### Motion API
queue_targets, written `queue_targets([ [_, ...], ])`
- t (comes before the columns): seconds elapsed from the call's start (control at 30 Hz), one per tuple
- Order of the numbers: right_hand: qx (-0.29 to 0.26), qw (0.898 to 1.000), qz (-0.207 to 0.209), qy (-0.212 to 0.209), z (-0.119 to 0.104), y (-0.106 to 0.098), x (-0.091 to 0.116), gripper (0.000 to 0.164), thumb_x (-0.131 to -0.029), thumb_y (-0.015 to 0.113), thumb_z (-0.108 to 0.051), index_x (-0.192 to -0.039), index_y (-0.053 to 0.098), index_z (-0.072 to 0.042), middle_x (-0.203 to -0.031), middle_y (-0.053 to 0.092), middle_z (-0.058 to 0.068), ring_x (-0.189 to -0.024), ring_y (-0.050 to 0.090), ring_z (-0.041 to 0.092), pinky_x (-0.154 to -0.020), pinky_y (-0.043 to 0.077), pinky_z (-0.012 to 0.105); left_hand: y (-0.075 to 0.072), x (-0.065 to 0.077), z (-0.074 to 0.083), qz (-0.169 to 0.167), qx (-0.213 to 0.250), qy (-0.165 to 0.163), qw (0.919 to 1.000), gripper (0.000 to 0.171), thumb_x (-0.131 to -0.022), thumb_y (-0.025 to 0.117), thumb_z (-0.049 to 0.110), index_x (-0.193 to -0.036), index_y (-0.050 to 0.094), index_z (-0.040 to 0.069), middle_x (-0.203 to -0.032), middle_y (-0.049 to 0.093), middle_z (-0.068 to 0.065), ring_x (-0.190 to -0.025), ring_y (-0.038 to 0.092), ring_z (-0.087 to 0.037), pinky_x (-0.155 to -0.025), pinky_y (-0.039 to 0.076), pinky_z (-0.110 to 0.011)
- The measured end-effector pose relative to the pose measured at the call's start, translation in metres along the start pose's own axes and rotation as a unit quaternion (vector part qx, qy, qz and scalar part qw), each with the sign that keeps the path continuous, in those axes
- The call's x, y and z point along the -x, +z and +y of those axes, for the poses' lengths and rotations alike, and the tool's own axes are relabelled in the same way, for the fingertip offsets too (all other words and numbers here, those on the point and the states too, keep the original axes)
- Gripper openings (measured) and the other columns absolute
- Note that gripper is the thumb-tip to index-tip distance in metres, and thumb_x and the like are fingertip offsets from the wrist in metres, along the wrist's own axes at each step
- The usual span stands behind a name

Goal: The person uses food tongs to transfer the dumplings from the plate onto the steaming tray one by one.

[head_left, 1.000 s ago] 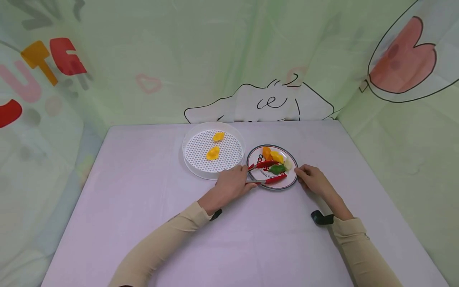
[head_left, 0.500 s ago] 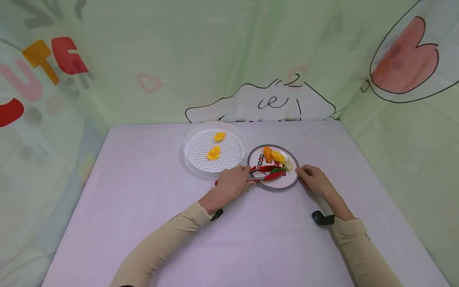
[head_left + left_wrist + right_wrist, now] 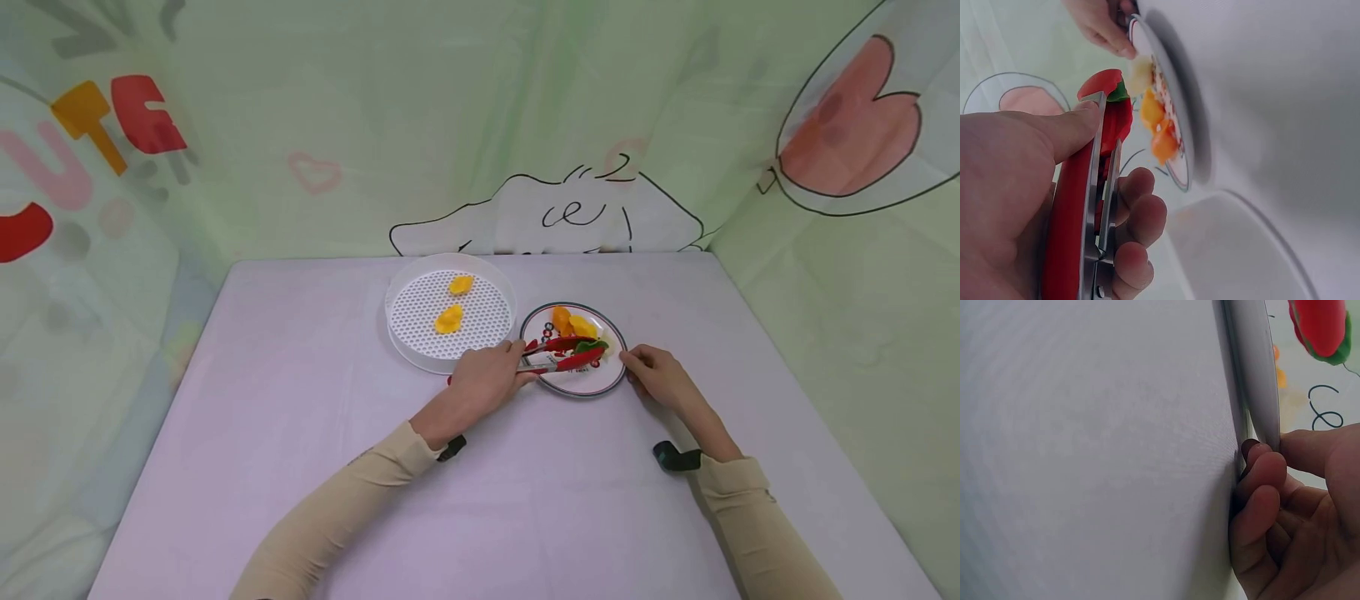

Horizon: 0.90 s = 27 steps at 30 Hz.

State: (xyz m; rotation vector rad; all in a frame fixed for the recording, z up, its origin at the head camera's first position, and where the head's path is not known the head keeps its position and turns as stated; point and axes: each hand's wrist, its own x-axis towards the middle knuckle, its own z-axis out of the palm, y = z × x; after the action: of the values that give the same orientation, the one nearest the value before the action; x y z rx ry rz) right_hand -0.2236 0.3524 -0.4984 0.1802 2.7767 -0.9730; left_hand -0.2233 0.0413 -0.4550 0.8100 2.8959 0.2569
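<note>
My left hand grips red-and-metal tongs, thumb on one arm and fingers curled round the other. Between the red tips is a green piece, lifted off the plate in the right wrist view. Below lies a round white plate with a dark rim and red print. It holds an orange piece, a yellow piece and a pale piece, all soft-looking and dumpling-like. At the plate's right edge, my right hand pinches the rim between thumb and fingers.
Left of the plate stands a round white tray with a perforated base. Two yellow pieces lie in it. Both rest on a table with a pale lilac cloth, and printed curtains enclose its back and sides.
The tongs have closed on the green piece and raised it slightly off the plate, toward the far right. My right hand stays on the plate's rim.
</note>
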Motion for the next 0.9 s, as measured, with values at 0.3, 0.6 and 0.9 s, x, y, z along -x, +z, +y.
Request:
queue_targets([
  [0.3, -0.005, 1.0, 0.003, -0.005, 0.0, 0.001, 0.0, 0.043, -0.106, 0.047, -0.041, -0.11, 0.058, 0.001, -0.086, 0.058, 0.009, -0.072, 0.053, 0.017, -0.06, 0.047, 0.027, -0.018, 0.007, -0.01, 0.035, 0.018, -0.008, 0.9992, 0.055, -0.097, 0.057, 0.054, -0.134, 0.053, 0.013, -0.107, 0.066, -0.002, -0.074, 0.055, -0.015, -0.052, 0.041, -0.023],
  [0.6, -0.004, 1.0, -0.001, 0.01, -0.002, -0.001, 0.001, 0.043, -0.106, 0.047, -0.04, -0.112, 0.057, 0.001, -0.087, 0.058, 0.009, -0.075, 0.053, 0.019, -0.062, 0.047, 0.027, -0.036, 0.015, -0.024, 0.066, 0.031, -0.026, 0.997, 0.055, -0.097, 0.054, 0.057, -0.129, 0.054, 0.012, -0.104, 0.067, -0.001, -0.073, 0.056, -0.014, -0.049, 0.041, -0.022],
  [0.9, 0.0, 1.0, 0.005, 0.006, 0.0, -0.001, 0.002, 0.043, -0.106, 0.047, -0.04, -0.113, 0.058, 0.001, -0.088, 0.058, 0.01, -0.075, 0.052, 0.019, -0.062, 0.047, 0.026, -0.049, 0.022, -0.046, 0.088, 0.031, -0.052, 0.9943, 0.051, -0.098, 0.058, 0.051, -0.127, 0.056, 0.009, -0.105, 0.069, -0.006, -0.077, 0.065, -0.021, -0.054, 0.05, -0.033],
])
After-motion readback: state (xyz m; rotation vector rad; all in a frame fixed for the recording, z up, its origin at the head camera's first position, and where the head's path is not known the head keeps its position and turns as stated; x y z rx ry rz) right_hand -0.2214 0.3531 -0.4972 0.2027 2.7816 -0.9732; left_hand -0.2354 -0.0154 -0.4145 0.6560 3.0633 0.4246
